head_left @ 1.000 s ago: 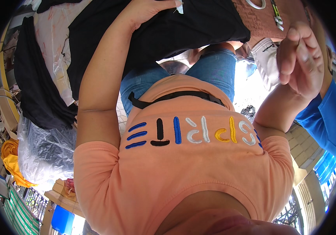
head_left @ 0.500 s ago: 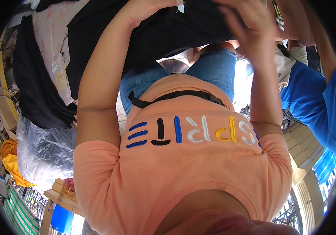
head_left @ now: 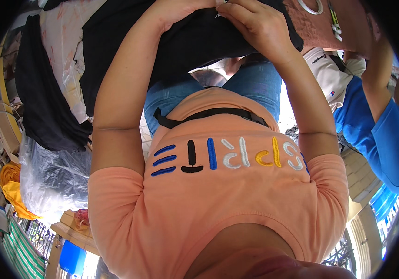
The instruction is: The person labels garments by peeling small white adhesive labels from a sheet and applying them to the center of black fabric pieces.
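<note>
At the top edge of the view, over a spread black cloth (head_left: 195, 42), my two hands meet. My left hand (head_left: 178, 10) is partly cut off by the edge; its fingertips are closed on a small white piece (head_left: 219, 3), like a tag or scrap. From the other side my right hand (head_left: 262, 30) pinches at the same white piece, thumb and forefinger together and the other fingers curled. The black cloth lies across the work surface and hangs toward my thighs.
To the right, a white ring-shaped roll (head_left: 319, 6) and a yellow-green cutter (head_left: 335, 23) lie on a brown surface (head_left: 302, 28). A person in a blue shirt (head_left: 362, 125) is close by my right. On the left are another black cloth (head_left: 39, 93) and clear plastic sheeting (head_left: 53, 179).
My right hand has swung left from beside the brown surface to my left hand and closed on the white piece. The ring-shaped roll has come into fuller view. My left hand stays nearly in place.
</note>
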Available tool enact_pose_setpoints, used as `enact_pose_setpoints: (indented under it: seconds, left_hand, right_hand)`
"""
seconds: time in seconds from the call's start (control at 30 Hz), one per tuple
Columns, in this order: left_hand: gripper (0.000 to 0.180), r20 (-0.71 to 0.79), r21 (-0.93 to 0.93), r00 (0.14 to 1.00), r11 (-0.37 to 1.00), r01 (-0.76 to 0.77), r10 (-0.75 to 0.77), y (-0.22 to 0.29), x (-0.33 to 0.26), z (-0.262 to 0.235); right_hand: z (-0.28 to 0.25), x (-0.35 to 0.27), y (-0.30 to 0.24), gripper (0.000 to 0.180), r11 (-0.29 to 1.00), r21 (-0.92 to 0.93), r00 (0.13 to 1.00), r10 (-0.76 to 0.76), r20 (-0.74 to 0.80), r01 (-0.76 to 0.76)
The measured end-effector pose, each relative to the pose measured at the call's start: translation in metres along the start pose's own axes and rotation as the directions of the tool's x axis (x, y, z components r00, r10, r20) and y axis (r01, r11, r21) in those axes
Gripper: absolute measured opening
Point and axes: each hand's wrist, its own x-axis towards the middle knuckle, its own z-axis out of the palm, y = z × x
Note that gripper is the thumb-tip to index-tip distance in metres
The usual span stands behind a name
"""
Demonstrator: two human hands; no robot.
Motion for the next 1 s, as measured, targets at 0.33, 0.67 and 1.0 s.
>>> enact_pose_setpoints:
  seconds: [0.33, 0.67, 1.0]
  left_hand:
    - [0.023, -0.011, 0.007, 0.999, 0.999, 0.036, -0.036, -0.001, 0.003, -0.002]
    - [0.026, -0.019, 0.016, 0.999, 0.999, 0.043, -0.042, 0.000, 0.004, -0.004]
    - [0.025, 0.013, -0.026, 0.999, 0.999, 0.035, -0.035, 0.001, 0.001, -0.002]
  right_hand:
    - [-0.008, 0.009, 0.001, 0.021, 0.997, -0.038, 0.983, -0.058, 0.174, 0.065]
    - [-0.011, 0.014, 0.008, 0.020, 0.989, 0.018, 0.966, -0.146, 0.211, 0.146]
    - [-0.008, 0.009, 0.005, 0.019, 0.996, 0.080, 0.997, -0.032, 0.073, 0.026]
